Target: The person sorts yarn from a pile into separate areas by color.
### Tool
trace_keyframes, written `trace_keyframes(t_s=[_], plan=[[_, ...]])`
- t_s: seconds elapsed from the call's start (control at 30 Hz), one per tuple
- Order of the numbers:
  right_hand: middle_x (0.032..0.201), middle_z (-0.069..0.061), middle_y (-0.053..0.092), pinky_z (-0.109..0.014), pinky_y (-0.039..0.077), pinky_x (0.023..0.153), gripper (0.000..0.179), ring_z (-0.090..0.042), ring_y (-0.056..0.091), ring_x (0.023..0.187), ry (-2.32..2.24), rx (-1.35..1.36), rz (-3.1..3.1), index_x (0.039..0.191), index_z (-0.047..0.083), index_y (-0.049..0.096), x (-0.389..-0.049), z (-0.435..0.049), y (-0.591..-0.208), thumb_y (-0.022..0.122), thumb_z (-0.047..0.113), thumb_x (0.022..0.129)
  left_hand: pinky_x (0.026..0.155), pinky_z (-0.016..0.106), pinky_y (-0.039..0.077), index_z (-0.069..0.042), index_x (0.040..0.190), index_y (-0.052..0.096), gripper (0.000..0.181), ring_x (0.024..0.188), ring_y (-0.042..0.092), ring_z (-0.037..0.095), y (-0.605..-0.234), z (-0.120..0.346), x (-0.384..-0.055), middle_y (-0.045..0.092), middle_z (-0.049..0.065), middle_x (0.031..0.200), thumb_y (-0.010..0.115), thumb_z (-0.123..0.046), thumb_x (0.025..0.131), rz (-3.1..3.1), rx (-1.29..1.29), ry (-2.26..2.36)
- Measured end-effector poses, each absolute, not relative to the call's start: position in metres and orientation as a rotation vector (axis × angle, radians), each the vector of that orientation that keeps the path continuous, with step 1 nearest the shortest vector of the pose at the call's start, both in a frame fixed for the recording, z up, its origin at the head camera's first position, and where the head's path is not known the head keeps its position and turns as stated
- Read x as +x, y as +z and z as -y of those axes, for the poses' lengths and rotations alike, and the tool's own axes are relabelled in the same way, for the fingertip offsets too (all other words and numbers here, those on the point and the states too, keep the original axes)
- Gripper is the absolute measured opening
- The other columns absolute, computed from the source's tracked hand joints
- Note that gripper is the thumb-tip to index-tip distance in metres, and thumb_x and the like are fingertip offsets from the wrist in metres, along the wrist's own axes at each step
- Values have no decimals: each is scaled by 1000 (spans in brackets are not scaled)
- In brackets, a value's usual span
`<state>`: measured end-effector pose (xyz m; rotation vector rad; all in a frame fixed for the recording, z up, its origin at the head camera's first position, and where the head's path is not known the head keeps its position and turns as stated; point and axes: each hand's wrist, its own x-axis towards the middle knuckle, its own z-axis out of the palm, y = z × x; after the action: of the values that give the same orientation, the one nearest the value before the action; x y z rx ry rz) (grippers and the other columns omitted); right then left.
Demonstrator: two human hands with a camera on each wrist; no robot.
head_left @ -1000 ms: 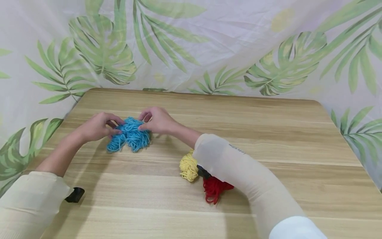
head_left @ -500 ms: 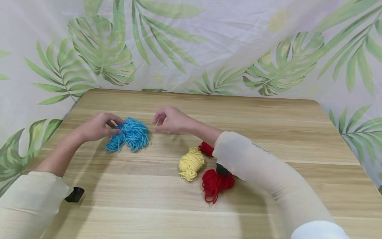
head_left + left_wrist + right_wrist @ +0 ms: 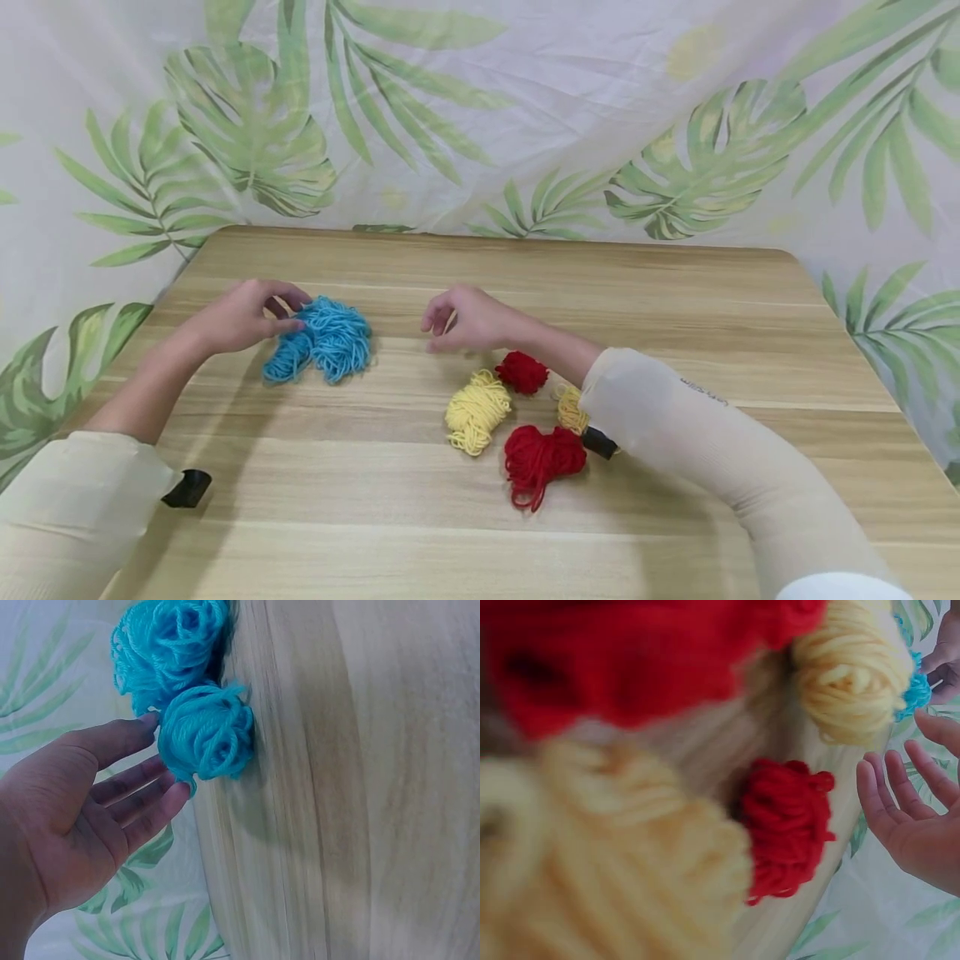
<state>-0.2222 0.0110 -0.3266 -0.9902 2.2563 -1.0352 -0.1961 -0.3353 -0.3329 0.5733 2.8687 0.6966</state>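
At the left of the table, two bunches of blue yarn lie side by side, a larger one (image 3: 341, 340) and a smaller one (image 3: 288, 358). My left hand (image 3: 238, 318) reaches in from the left. In the left wrist view its fingers are loosely extended, with the fingertips (image 3: 180, 791) touching the smaller blue bunch (image 3: 211, 733). Nothing is held in my right hand (image 3: 474, 318), which hovers above the table with relaxed fingers. Below it are a yellow yarn bunch (image 3: 478, 412) and a small red yarn bunch (image 3: 522, 372).
A larger red yarn bunch (image 3: 544, 458) lies nearer me. A second yellow bunch (image 3: 571, 407) is partly hidden by my right sleeve (image 3: 660, 425) and a black wrist device (image 3: 599, 442). A leaf-print cloth (image 3: 450, 100) hangs behind the wooden table (image 3: 315, 517).
My right hand has let go of the blue yarn and moved right, uncovering the small red and second yellow bunches. The left hand has stayed at the blue yarn.
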Motion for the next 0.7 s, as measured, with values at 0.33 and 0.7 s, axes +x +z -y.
trace_keyframes(t_s=[0.33, 0.7], plan=[[96, -10, 71, -25, 55, 85, 23, -22, 69, 90, -1018, -986, -2309, 110, -6, 71, -215, -33, -333, 78, 3, 90, 75, 35, 57, 13, 118, 68, 31, 95, 70, 34, -330, 330, -197, 72, 25, 111, 76, -3, 93, -2887, 598, 673], [104, -19, 73, -30, 56, 89, 23, -25, 70, 95, -988, -1041, -2332, 111, -7, 70, -213, -61, -338, 74, -1, 89, 79, 50, 59, 13, 114, 69, 26, 95, 70, 37, -328, 322, -198, 72, 26, 107, 75, -1, 93, -2935, 650, 686]])
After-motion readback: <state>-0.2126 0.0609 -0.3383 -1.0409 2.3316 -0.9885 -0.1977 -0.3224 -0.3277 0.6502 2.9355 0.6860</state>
